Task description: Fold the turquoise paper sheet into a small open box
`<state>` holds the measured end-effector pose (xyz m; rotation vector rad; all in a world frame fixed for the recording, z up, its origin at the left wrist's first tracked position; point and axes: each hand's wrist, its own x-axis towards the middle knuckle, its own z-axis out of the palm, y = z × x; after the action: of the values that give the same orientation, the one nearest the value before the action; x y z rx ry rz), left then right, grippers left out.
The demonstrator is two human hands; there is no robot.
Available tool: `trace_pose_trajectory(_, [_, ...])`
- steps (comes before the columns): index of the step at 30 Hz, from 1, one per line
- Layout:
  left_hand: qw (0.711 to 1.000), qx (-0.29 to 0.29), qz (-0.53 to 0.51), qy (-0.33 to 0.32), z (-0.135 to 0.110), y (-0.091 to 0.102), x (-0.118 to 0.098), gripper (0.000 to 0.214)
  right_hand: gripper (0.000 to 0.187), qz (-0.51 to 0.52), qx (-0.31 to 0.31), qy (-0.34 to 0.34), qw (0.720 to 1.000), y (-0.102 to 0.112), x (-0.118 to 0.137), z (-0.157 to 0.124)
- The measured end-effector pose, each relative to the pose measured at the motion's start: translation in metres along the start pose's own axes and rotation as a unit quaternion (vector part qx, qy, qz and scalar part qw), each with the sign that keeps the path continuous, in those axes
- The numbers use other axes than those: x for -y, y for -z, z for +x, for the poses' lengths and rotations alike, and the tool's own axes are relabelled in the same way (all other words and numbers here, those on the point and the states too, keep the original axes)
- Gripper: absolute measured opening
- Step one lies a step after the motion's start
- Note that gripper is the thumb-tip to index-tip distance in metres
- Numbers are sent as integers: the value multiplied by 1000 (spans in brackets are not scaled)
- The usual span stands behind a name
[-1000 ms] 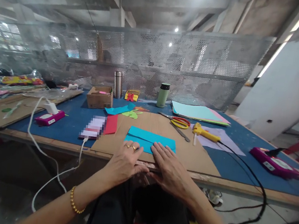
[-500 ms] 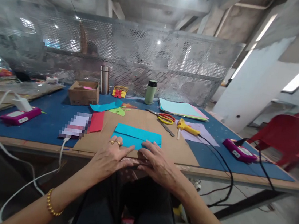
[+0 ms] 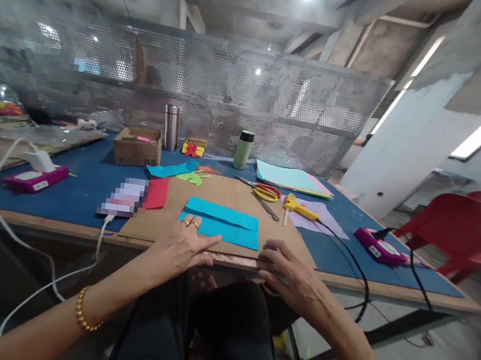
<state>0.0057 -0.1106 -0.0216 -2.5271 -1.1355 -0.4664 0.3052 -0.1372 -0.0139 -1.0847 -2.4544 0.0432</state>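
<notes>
A folded sheet of blue paper lies on a cardboard sheet, its far strip turned over toward me and a little raised. My left hand rests on the paper's near left corner, fingers spread, with two rings on it. To the right of the paper, apart from it, my right hand hovers at the table's front edge with fingers loosely bent and nothing in them. Beyond the paper lie scissors with red and yellow handles, a grey blade-like tool and a yellow glue gun.
Left of the cardboard are a phone on a white cable, red paper and a small carton. A steel flask, a green bottle and a paper stack stand farther back. A purple power strip sits at right.
My right hand has lifted off the blue paper and moved right, baring its near right corner. My left hand stays on the paper. The view has shifted slightly.
</notes>
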Motion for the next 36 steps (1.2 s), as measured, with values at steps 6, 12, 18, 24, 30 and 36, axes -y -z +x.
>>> trace_pose_trajectory(6, [999,42,-3,2,3,10,-2,47,25,-87,-24,29,995,-14,19,28])
trace_pose_trajectory(12, [997,75,-11,28,33,15,-19,35,31,-33,-6,40,999,-29,9,42])
trace_pose_trajectory(18, [962,137,-162,170,72,-2,-29,25,33,79,-7,19,997,-21,-7,41])
trace_pose_trajectory(24, [929,227,-215,200,88,10,-23,25,29,100,-24,16,995,-25,-8,40])
trace_pose_trajectory(30, [914,255,-257,184,91,8,-15,30,27,100,-32,8,994,-24,-3,40])
trace_pose_trajectory(36, [902,252,-296,186,89,0,-9,18,29,85,-30,5,996,-25,-3,41])
